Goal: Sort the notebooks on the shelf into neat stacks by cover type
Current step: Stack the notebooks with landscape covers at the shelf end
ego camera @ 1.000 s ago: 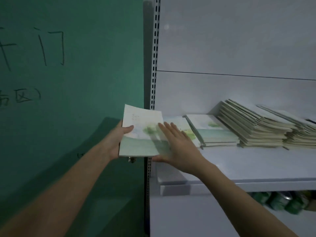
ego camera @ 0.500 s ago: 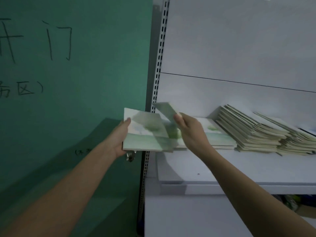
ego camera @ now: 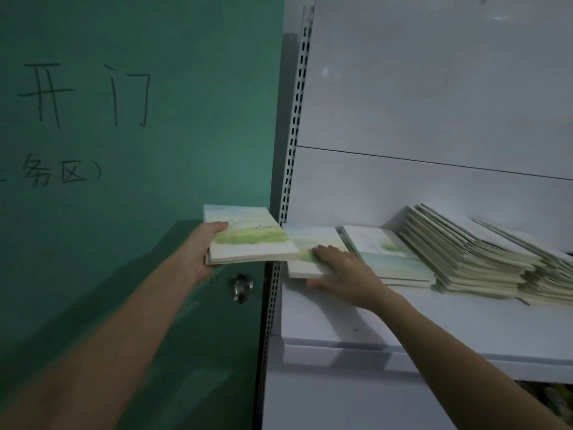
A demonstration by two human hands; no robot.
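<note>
My left hand (ego camera: 203, 248) holds a small pile of notebooks (ego camera: 248, 235) with green-and-blue watercolour covers, in the air just left of the shelf's upright. My right hand (ego camera: 344, 271) lies flat on one notebook (ego camera: 313, 240) of the same cover, at the left end of the white shelf (ego camera: 434, 324), fingers on top and thumb at its front edge. Right of it lies a low stack (ego camera: 390, 259) with a similar cover. Further right, two taller slanted stacks of pale-edged notebooks (ego camera: 471, 259) lean against the back panel.
A green door (ego camera: 139, 150) with handwritten characters and a metal knob (ego camera: 241, 287) fills the left side. The perforated shelf upright (ego camera: 290, 181) stands between door and shelf. A lower shelf holds dim items at the bottom right (ego camera: 555, 398).
My right hand took a notebook off the pile in my left hand and carried it down onto the shelf's left end, where it now presses on it. The left hand's pile stayed put.
</note>
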